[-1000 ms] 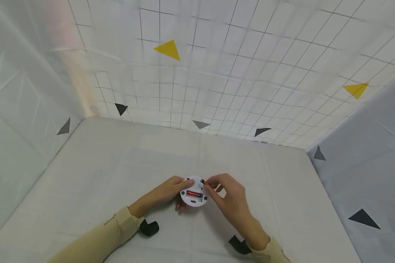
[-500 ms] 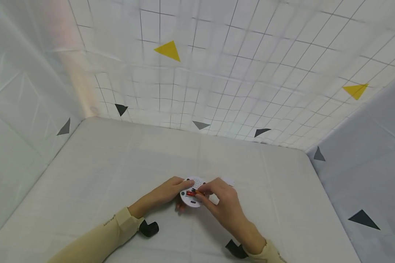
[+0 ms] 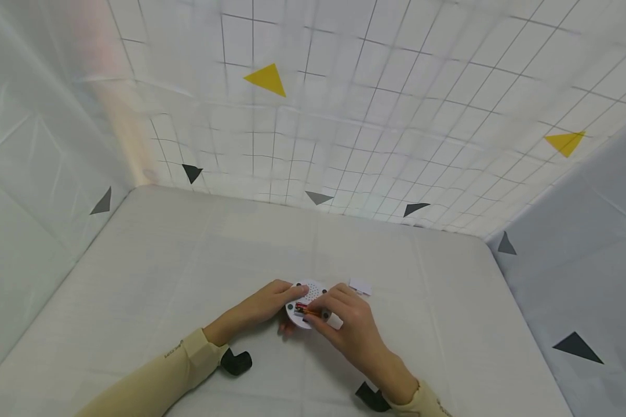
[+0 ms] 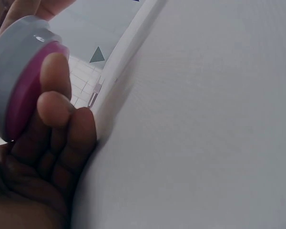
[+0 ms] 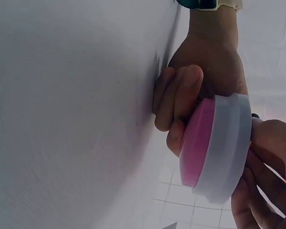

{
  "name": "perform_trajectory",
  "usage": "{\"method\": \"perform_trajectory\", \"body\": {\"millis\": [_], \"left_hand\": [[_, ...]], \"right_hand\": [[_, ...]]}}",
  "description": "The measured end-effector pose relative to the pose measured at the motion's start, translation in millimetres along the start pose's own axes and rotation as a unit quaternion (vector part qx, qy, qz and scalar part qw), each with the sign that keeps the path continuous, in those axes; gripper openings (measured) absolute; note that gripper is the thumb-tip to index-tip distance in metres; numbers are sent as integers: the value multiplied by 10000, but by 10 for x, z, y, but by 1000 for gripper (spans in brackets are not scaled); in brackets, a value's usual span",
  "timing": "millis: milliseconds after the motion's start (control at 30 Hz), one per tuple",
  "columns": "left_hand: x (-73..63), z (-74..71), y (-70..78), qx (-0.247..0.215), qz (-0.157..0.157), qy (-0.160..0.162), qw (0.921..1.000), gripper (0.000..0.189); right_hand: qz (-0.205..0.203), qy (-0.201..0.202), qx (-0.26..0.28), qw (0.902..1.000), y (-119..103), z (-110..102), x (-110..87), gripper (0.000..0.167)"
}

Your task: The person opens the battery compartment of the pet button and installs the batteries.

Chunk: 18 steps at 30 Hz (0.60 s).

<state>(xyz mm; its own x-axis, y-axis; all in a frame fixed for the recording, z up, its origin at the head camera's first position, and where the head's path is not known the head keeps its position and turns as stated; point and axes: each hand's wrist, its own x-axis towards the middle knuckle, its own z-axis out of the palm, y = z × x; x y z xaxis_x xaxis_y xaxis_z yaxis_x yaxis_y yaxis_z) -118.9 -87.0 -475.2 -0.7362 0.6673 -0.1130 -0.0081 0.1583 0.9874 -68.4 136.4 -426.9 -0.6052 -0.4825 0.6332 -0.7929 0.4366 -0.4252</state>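
A round white device (image 3: pixel 315 291), its perforated back facing up, is held in my left hand (image 3: pixel 265 302). The thumb lies on the back and the other fingers are underneath. Both wrist views show its pink domed side (image 5: pixel 198 143) facing the table, clear of the cloth. In the back's open battery compartment lies a red battery (image 3: pixel 300 305). My right hand (image 3: pixel 352 318) pinches another battery (image 3: pixel 313 312), dark-ended and orange, at the compartment over the near slot. The fingers partly hide it, so how deep it sits I cannot tell.
A small white battery cover (image 3: pixel 360 286) lies on the white table cloth (image 3: pixel 229 249) just beyond my right hand. Black wrist mounts (image 3: pixel 236 362) hang at both cuffs. A gridded white sheet (image 3: pixel 344 116) stands behind, with plain sheets at the sides.
My right hand has carried the battery from beside the device's upper right edge down and left to the compartment. The white cover has come into view behind it. My left hand stays put.
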Motion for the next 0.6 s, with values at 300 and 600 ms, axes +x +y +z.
{"method": "perform_trajectory", "body": {"millis": [300,600], "left_hand": [[-4,4,18,12,16,-2,10000,51],[-1,3,5,121,30,-12,9999,52]], "right_hand": [[171,29,93,9998,-5,32,-3,22],[266,-20,153,9995,12,52,-27,20]]}}
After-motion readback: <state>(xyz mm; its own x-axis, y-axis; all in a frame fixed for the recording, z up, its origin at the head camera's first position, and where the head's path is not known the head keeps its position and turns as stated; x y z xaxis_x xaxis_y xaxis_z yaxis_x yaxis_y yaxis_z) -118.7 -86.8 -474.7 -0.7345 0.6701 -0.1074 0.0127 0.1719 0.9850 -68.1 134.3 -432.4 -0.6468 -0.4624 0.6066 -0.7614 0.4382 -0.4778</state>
